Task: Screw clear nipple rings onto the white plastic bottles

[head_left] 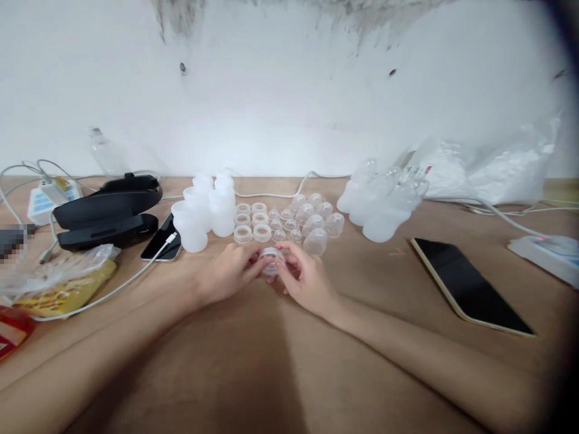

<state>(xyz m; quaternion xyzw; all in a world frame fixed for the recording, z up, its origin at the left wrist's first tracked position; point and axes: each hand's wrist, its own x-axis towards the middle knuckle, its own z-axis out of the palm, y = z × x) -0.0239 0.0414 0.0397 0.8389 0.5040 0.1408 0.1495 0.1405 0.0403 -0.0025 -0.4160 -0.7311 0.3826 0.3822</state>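
Both of my hands meet at the middle, above the brown table. My left hand (235,268) and my right hand (307,277) pinch a clear ring (271,260) from its two sides. Part of the ring is hidden by my fingers. Just beyond it lie several translucent rings (243,234) in two columns. To their right are several small clear nipples (277,235) and several clear domed caps (315,242). White bottle bodies (192,229) stand upright behind my left hand. Back right, a group of white bottles with clear caps (380,220) stands together.
On the right lie a phone (468,286), a power strip (549,253) and plastic bags (506,169). At the left are a black headset (108,211), another phone (163,241), a cable, and a yellow bag (67,286). A wall bounds the table (217,374).
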